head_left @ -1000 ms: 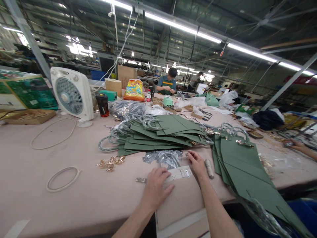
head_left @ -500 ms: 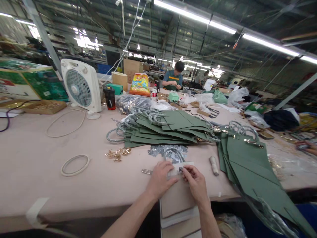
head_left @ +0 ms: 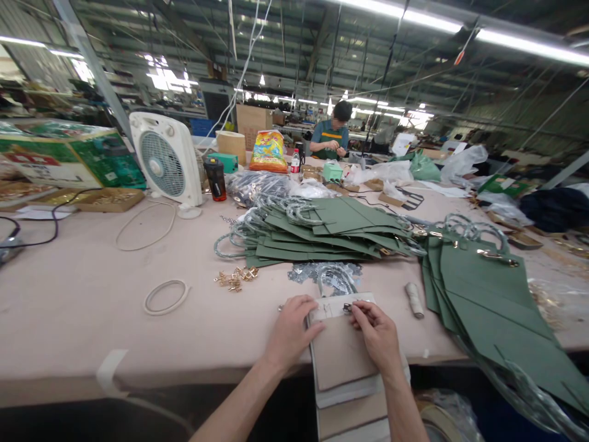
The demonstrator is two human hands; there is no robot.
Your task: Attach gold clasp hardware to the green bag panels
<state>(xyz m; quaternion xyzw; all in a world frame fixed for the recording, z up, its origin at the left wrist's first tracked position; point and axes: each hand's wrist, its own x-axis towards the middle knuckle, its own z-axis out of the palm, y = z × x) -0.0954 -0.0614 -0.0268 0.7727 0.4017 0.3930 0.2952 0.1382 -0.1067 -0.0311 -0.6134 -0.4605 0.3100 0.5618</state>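
Note:
My left hand (head_left: 292,329) lies flat on the left top edge of a beige board (head_left: 343,353) that juts over the table's near edge. My right hand (head_left: 376,330) rests on the board's top right, fingertips pinched on a small dark metal fitting (head_left: 346,307). Just beyond the board sits a handle wrapped in clear plastic (head_left: 334,277). A small thread spool (head_left: 413,299) is right of my right hand. A heap of gold metal clasps (head_left: 235,278) is to the left.
Green bag panels with wrapped handles are stacked mid-table (head_left: 322,233) and in a second pile at right (head_left: 488,294). A white fan (head_left: 166,161), a dark bottle (head_left: 216,179), a white ring (head_left: 165,297) and a cord loop are at left. Another person (head_left: 332,132) works at the far end.
My right hand came back from the far right of the board to its top edge and pinched a small fitting. The view shifted left; my left hand stayed on the board.

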